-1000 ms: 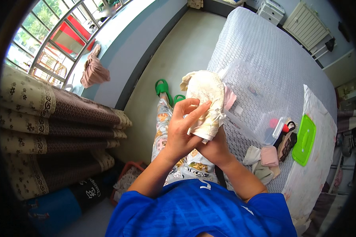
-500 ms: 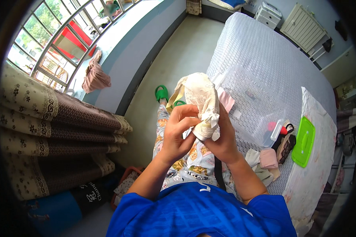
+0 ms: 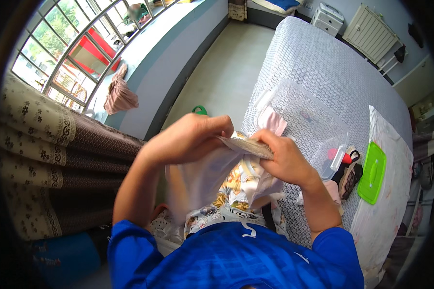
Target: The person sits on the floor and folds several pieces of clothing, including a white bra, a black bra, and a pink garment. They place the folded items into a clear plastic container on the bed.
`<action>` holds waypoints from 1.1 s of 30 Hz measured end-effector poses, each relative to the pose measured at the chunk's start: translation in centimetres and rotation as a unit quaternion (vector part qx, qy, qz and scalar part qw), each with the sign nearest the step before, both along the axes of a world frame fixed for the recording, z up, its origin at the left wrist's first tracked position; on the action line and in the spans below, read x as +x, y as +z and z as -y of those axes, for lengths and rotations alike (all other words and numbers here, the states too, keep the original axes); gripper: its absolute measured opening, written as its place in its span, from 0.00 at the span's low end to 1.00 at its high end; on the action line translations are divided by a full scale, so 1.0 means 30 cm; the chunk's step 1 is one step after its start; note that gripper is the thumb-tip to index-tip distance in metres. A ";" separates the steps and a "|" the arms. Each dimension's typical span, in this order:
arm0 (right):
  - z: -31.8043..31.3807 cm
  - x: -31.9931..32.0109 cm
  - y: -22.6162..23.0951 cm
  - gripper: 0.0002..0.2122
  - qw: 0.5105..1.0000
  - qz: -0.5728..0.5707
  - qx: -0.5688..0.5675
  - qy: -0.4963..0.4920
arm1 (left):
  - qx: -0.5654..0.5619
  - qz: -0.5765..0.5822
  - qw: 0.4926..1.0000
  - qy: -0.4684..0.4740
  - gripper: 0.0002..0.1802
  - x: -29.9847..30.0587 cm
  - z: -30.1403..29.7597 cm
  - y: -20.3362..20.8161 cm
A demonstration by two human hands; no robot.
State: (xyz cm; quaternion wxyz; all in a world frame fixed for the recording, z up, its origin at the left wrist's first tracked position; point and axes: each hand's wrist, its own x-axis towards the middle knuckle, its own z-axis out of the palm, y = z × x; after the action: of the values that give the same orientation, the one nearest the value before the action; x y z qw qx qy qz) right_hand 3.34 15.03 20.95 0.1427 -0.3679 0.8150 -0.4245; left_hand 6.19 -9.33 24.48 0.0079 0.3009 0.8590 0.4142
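A cream bra (image 3: 248, 146) is stretched out in front of my chest between both hands, its lower part hanging and blurred by motion. My left hand (image 3: 190, 137) is closed on one side of it, fingers curled over the edge. On the other side my right hand (image 3: 289, 156) pinches the edge between thumb and fingers. Pale straps and loose fabric dangle below, over my patterned trousers. Right of my hands, a clear plastic box (image 3: 318, 113) lies on the bed with a pink cloth (image 3: 273, 120) at its near left corner.
The bed (image 3: 318, 53) has a white lacy cover. A green lid (image 3: 371, 173) lies on a pale cloth (image 3: 383, 212) at the right. Dark underwear (image 3: 349, 180) sits beside the box. Left are curtains (image 3: 82, 159) and a windowsill holding a pink cloth (image 3: 120, 94).
The bra was bunched up with its rounded cup and bow showing; now it is spread and hangs down. My hands have moved apart, the left one going outward and up.
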 end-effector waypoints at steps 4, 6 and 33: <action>-0.053 -0.027 0.017 0.13 0.911 0.362 0.023 0.198 | -0.062 0.112 0.987 -0.096 0.06 -0.094 0.027 0.052; -0.068 -0.034 -0.054 0.15 0.871 0.445 -0.110 0.177 | -0.099 0.067 0.989 -0.085 0.08 -0.114 -0.003 0.012; 0.007 0.003 -0.064 0.45 0.978 -0.031 -0.203 -0.043 | -0.032 -0.250 0.958 0.138 0.22 0.114 -0.123 -0.079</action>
State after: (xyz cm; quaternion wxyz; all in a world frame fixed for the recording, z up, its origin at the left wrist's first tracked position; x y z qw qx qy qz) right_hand 3.42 14.82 19.01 0.0215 -0.3669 0.7306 -0.5755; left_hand 9.60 -5.65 22.10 -0.2552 0.2729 0.8795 0.2947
